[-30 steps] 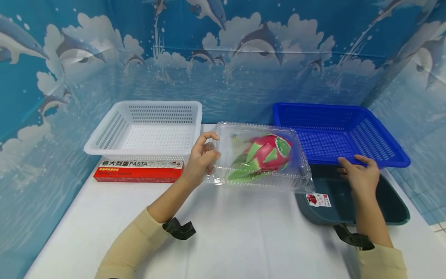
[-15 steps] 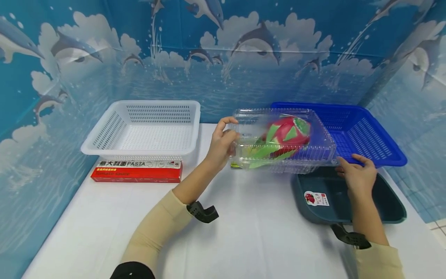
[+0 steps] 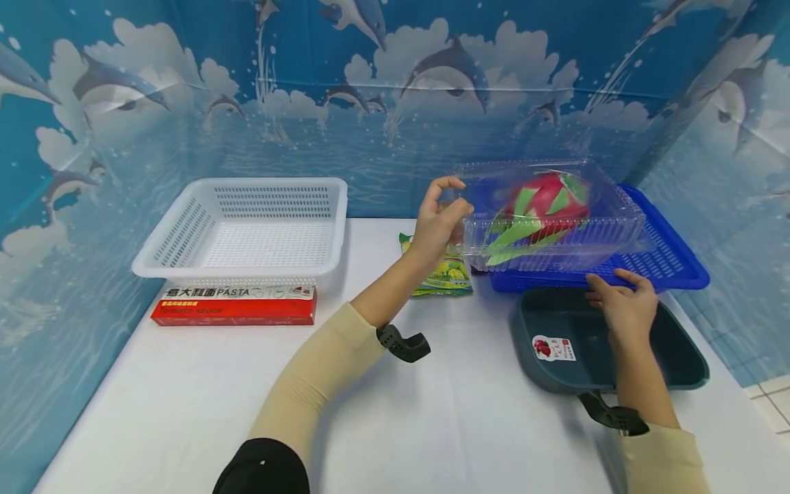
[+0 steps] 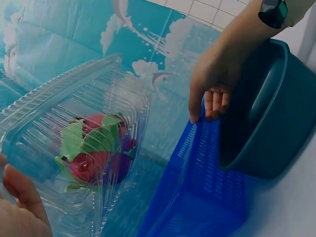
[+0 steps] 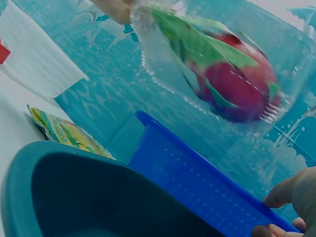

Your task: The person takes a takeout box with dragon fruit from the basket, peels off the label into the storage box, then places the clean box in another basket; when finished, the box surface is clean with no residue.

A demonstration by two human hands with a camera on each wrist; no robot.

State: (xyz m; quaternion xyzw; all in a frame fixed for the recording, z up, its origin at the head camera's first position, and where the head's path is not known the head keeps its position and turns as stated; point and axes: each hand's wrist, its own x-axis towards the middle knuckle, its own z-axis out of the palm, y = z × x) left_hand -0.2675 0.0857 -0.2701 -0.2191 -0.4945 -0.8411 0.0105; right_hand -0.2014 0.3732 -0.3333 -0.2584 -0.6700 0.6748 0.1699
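Observation:
My left hand (image 3: 437,225) pinches the left edge of a clear plastic clamshell container (image 3: 617,232), which is held up in the air. Inside it lies a red and green dragon fruit (image 3: 551,206), seen through the ribbed plastic in both wrist views. The container hangs over the blue plastic basket (image 3: 669,255) and hides much of it from the head. At the basket's near rim, my right hand (image 3: 628,312) pinches the edge between thumb and fingers, as the right wrist view shows with the thumb (image 5: 281,193) on top.
Just in front of the blue basket stands a dark green basin (image 3: 546,376) with a fruit label (image 3: 554,348). A yellow-green packet (image 3: 449,278) lies left of it. Further left are a white basket (image 3: 330,254) and a red pasta box (image 3: 234,312).
My left hand has carried the container with the dragon fruit right and upward, over the blue basket. This uncovered the yellow-green packet. My right hand stays at the basket's rim.

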